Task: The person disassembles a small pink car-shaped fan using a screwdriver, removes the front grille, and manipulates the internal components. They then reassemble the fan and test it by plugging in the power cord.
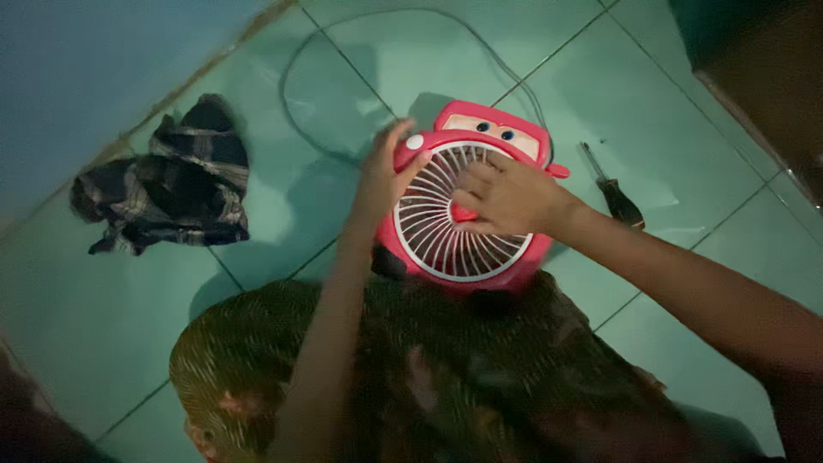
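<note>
A small red fan (pixel 467 206), shaped like a cartoon car with eyes on top and a white round grille, stands tilted against my lap on the tiled floor. My left hand (pixel 381 176) grips the fan's left edge, thumb near a white knob. My right hand (pixel 506 199) lies over the grille's middle, fingers bent around the red hub. A thin dark cable (pixel 343 51) loops from behind the fan across the tiles.
A screwdriver (pixel 615 195) with a dark handle lies on the floor right of the fan. A crumpled dark checked cloth (pixel 171 184) lies at the left near the wall. My patterned clothing (pixel 411 369) fills the lower frame. A dark piece of furniture (pixel 763 60) stands top right.
</note>
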